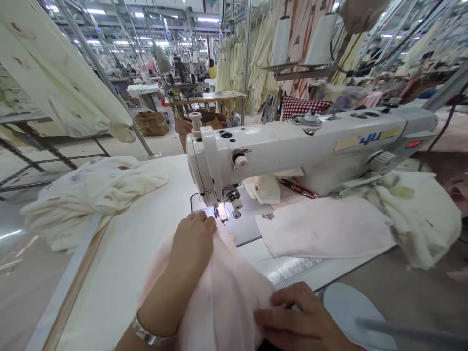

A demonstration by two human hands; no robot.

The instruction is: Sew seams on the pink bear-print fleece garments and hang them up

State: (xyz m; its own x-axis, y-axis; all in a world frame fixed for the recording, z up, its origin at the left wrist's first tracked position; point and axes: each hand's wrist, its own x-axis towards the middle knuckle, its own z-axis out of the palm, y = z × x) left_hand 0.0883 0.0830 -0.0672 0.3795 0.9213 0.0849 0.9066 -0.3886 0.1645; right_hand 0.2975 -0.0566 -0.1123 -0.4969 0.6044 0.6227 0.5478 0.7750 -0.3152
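A pale pink fabric piece [223,292] lies on the white sewing table [146,224], its far end under the presser foot [222,213] of a white sewing machine [292,146]. My left hand [192,243] rests on the fabric with its fingers curled down, right next to the needle. A metal bracelet [148,334] sits on that wrist. My right hand [296,319] lies near the front edge, fingers pressed together and pinching the fabric's near side.
A cream printed fabric heap [87,195] lies at the table's left. A flat white fabric piece [325,229] and a crumpled cream bundle [417,214] sit right of the needle. Red-handled snips [298,188] lie under the machine arm. Hanging garments and other workstations fill the background.
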